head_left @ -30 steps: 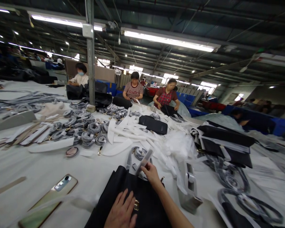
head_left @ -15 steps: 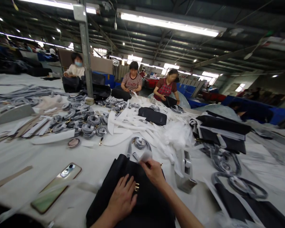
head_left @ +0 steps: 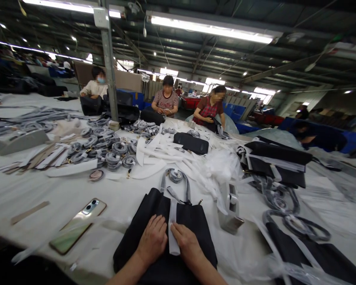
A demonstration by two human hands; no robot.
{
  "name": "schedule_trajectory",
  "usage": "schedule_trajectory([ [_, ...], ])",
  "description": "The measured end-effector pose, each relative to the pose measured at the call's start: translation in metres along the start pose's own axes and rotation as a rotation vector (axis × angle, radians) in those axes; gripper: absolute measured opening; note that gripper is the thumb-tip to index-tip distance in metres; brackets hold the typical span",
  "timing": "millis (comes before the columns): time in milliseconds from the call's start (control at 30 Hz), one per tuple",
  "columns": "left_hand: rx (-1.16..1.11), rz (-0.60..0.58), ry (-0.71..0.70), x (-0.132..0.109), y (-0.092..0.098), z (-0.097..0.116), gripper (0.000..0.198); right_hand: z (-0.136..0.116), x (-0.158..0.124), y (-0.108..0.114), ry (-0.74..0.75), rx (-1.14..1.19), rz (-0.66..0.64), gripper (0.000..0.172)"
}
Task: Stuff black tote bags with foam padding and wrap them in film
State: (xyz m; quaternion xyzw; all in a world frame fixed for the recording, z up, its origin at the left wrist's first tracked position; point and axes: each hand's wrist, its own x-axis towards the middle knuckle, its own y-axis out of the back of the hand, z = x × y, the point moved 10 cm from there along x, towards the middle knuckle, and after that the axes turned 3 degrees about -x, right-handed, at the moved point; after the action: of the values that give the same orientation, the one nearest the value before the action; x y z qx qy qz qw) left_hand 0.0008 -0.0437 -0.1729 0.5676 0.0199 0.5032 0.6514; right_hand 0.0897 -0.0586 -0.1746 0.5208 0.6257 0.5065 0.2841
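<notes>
A black handbag lies on the table before me, its grey wrapped handle reaching away from me. Down the middle of its front runs a white translucent strip, over the place of the gold clasp, which is hidden. My right hand holds the strip between thumb and fingers at its lower part, against the bag. Flat on the bag, just left of the strip, rests my left hand, fingers stretched out and holding nothing. A coiled grey strap sits within the handle loop.
A phone and a brown strip lie left of the bag. To the right stands a tape dispenser, with more black bags beyond. Coiled straps and white sheets cover the table's middle. Several co-workers sit opposite.
My right hand has drawn the white strip down toward me and laid it along the bag's front, covering the gold clasp. My left hand stays on the bag.
</notes>
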Motion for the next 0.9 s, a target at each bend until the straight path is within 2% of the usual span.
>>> schedule_trajectory([
  [167,0.005,0.010,0.005,-0.001,-0.002,-0.001,0.036,0.008,-0.008,-0.014,-0.016,-0.025,-0.028,0.050],
  [300,-0.006,-0.006,0.003,0.000,-0.004,-0.002,0.035,0.011,-0.012,-0.024,-0.122,-0.087,-0.115,0.063],
  [433,-0.018,-0.024,-0.010,0.001,-0.004,-0.003,0.036,0.004,-0.014,-0.023,-0.173,-0.131,-0.212,0.079],
  [567,-0.074,-0.032,-0.021,0.003,0.003,-0.005,0.043,0.002,-0.014,-0.018,-0.174,-0.089,-0.267,0.082],
  [667,-0.115,-0.078,-0.057,0.000,0.007,0.001,0.047,0.007,-0.017,-0.010,-0.154,0.067,-0.179,0.079],
  [767,-0.136,-0.127,-0.088,-0.007,0.006,0.008,0.049,0.023,-0.023,0.008,-0.223,0.306,0.038,0.071],
  [833,-0.134,-0.122,-0.081,-0.011,0.006,0.007,0.049,0.034,-0.027,0.020,-0.286,0.422,0.167,0.058],
  [900,-0.132,-0.100,-0.062,-0.015,0.006,0.004,0.048,0.034,-0.026,0.027,-0.297,0.471,0.229,0.042],
])
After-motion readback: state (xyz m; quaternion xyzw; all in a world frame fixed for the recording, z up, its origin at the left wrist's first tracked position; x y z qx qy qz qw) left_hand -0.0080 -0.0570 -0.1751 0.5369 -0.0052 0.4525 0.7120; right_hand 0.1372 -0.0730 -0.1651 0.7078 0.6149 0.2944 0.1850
